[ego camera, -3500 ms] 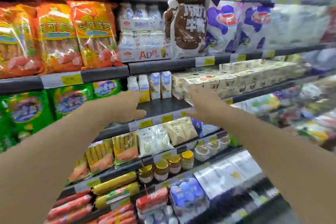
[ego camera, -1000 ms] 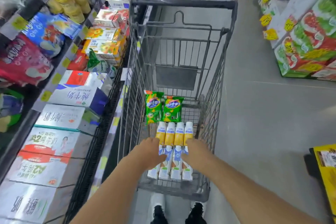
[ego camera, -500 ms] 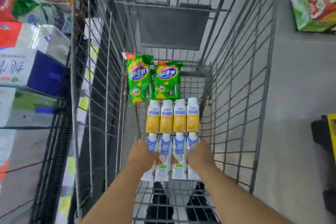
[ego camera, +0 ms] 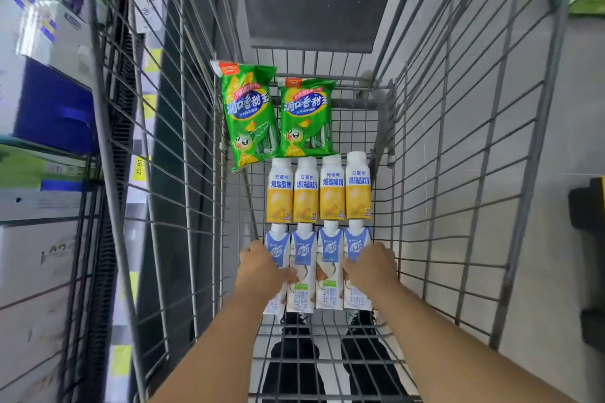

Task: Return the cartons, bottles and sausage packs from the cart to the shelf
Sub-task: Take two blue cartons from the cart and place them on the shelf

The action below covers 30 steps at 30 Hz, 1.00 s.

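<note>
A: Nearest to you, your two forearms are reaching down into the wire cart (ego camera: 458,147). What are your hands doing?

B: Your left hand (ego camera: 262,267) is curling round the outer left carton (ego camera: 278,258), thumb lying across onto its neighbour. Your right hand (ego camera: 371,267) is curling round the outer right carton (ego camera: 357,249). Both are gripping, fingers bent over the cartons' edges.

A: And between them?

B: Two more blue-and-white cartons (ego camera: 316,268) are lying flat on the cart floor, side by side, touching, caps pointing away from you. So four are sitting in one row.

A: Below that?

B: Your black shoes (ego camera: 294,353) are showing through the grid, on the grey floor.

A: Moving farther out?

B: Just beyond the cartons, four yellow bottles (ego camera: 319,193) are lying in a matching row, white caps pointing away, bases nearly meeting the carton caps.

A: Then?

B: Two green sausage packs (ego camera: 278,114) are lying next, the left one tilted and reaching closer to you, the right one overlapping the bottle caps slightly.

A: Farthest?

B: A dark grey panel (ego camera: 314,0) is hanging at the cart's far end. On your left, the shelf (ego camera: 49,101) is holding boxed goods, blurred, with yellow price tags (ego camera: 139,165) along the edge.
</note>
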Tool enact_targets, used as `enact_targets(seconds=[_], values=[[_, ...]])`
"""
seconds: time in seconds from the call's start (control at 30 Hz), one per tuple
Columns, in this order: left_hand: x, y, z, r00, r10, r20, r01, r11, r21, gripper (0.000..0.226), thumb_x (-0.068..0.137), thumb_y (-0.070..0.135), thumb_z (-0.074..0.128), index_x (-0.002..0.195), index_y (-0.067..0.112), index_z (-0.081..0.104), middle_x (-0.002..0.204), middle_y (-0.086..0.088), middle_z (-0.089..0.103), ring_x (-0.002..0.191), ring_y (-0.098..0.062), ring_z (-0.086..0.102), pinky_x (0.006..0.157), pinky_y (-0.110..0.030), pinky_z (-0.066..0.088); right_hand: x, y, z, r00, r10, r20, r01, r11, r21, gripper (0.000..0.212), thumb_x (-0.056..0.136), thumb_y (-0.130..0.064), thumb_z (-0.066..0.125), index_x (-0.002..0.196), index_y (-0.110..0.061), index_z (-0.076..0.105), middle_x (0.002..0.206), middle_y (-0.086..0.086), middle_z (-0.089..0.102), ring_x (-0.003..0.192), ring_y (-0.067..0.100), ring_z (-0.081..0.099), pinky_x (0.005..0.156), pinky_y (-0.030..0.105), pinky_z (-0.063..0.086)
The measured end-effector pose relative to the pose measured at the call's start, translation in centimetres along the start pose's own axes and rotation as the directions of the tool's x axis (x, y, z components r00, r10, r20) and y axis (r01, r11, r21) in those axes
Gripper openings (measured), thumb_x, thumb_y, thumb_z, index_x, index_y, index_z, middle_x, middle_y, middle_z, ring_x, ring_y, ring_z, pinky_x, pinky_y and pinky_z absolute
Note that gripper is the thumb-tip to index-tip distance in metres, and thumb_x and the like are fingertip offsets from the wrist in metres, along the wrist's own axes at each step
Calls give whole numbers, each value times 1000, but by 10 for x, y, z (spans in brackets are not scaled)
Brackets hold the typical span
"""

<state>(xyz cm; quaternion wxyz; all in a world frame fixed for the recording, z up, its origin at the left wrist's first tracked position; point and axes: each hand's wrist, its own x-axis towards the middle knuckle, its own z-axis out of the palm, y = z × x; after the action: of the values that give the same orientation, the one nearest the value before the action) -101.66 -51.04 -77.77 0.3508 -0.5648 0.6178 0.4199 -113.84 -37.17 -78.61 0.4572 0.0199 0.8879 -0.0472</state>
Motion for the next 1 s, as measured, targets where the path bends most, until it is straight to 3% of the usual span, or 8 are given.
enact_targets(seconds=[0.1,0.23,0.33,0.4,0.5,0.67,0.87,1.0], values=[[2,0,-2,1000,-23,1,23,1000,-19,79,76,31,85,134,8,38,135,-12,44,119,-28,52,92,-37,51,0,-2,-3,1000,-12,0,11,997,80,60,83,-34,76,119,2,45,106,9,52,102,26,57,75,32,48],[6,-2,-5,998,-58,30,60,997,-57,72,75,29,85,127,7,40,122,-11,56,90,-21,59,58,-25,45,-9,0,-11,998,-59,-15,61,989,135,53,86,-24,76,102,-8,27,75,-3,45,77,21,55,64,32,45],[2,0,-10,994,-93,58,97,992,-79,64,72,34,85,117,6,48,95,-6,62,67,-14,56,47,-22,41,-16,-3,-19,992,-113,-49,119,982,144,50,87,-23,74,106,-6,31,74,-6,43,67,15,51,58,29,45],[-9,4,-16,995,-80,51,83,996,-46,37,74,39,79,88,13,56,73,1,55,54,-11,50,45,-21,41,-23,-8,-28,990,-130,-52,137,978,155,51,86,-24,75,113,-4,36,77,-7,43,62,8,48,51,26,39],[-38,12,-35,997,-40,72,44,997,-61,35,74,38,78,66,17,51,65,3,53,51,-11,50,47,-20,41,-39,-22,-49,984,-178,-24,180,972,150,54,80,-30,80,113,-5,45,96,3,57,75,17,57,47,23,39],[-111,22,-94,995,95,26,-89,979,-184,37,66,34,82,87,12,62,85,-3,70,73,-19,63,70,-31,56,-96,-51,-116,966,-257,19,241,929,280,60,63,-40,87,109,-11,61,106,5,70,95,24,68,84,41,57],[-233,27,-186,938,262,-225,-337,840,-426,33,71,27,84,87,17,57,71,3,62,57,-10,54,47,-21,41,-192,-96,-213,882,-471,14,449,849,279,29,71,-25,87,92,-12,71,93,6,76,84,20,72,80,37,59],[-317,5,-231,871,222,-438,-460,681,-570,36,66,23,87,93,12,65,79,-5,73,68,-21,71,60,-35,60,-268,-124,-259,775,-632,-23,620,752,224,19,72,-22,87,81,-16,71,91,9,77,89,25,73,86,45,58]])
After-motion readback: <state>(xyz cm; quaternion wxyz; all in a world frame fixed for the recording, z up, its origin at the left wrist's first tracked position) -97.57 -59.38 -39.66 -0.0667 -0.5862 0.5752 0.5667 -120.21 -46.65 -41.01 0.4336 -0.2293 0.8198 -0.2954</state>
